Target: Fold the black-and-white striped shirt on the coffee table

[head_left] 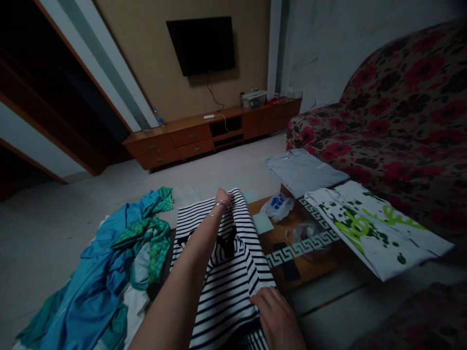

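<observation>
A black-and-white striped shirt (219,296) with a dark print lies spread on the glass table in front of me. My left hand (223,196), with bracelets on its wrist, reaches across to the far end and is closed on the fabric near the top edge. At the near right edge, my right hand (275,311) has its fingers curled on the cloth. Along the right side a strip of the shirt is folded over inward. My left forearm hides part of the print.
A heap of blue and green clothes (105,267) lies to the left. On the right are a folded grey shirt (304,170) and a white shirt with green print (375,228). Plastic bags (278,206) show by the table. Beyond stand a floral sofa (394,112) and a TV cabinet (193,136).
</observation>
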Demonstrator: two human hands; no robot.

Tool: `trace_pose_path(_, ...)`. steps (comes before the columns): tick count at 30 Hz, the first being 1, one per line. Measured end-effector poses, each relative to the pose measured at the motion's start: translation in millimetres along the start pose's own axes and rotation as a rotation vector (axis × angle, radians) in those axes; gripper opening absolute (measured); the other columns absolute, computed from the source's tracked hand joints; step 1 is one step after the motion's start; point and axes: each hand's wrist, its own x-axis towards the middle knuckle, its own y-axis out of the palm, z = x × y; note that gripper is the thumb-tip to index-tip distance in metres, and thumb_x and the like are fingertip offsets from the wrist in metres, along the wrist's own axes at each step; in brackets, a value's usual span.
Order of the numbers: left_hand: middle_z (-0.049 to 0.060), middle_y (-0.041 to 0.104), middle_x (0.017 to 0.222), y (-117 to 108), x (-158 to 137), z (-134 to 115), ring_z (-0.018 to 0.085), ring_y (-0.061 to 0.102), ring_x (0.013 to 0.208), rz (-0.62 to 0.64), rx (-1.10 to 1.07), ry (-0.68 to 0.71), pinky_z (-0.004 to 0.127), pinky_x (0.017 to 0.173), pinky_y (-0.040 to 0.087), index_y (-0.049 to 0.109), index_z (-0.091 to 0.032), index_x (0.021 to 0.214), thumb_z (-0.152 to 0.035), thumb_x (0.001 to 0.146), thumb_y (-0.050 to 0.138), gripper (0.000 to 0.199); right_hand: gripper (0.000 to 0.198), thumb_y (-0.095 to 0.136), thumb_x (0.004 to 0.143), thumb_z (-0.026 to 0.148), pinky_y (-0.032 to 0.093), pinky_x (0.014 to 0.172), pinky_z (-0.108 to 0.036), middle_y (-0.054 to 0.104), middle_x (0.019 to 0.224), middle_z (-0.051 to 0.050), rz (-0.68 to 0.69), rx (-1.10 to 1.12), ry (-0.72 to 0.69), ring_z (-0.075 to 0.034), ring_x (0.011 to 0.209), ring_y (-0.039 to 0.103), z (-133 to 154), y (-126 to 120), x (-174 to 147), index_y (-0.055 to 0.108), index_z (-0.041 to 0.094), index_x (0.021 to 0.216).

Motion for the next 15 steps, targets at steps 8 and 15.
trace_pose_path(8, 0.009, 0.061, 0.11, -0.4, 5.6, -1.8, 0.018, 0.06, 0.095, -0.14, -0.202, 0.028, 0.038, 0.083, 0.051, 0.053, -0.013, 0.119, -0.03, 0.091, 0.055, 0.033, 0.039, 0.038, 0.075, -0.005, 0.043, 0.067, -0.027, 0.059, 0.085, -0.003, 0.012, -0.001, -0.014, -0.019, 0.079, 0.053, 7.7, -11.8, 2.4, 0.058, 0.022, 0.096)
trace_pose_path(15, 0.007, 0.061, 0.106, -27.7, 5.3, 30.8, 0.018, 0.061, 0.092, -0.214, -0.217, -0.047, 0.038, 0.081, 0.052, 0.055, -0.014, 0.116, -0.031, 0.091, 0.055, 0.031, 0.034, 0.04, 0.079, -0.002, 0.041, 0.064, -0.027, 0.059, 0.083, -0.002, -0.015, -0.008, -0.078, -0.019, 0.077, 0.051, 17.7, -3.9, 3.6, 0.059, 0.022, 0.095)
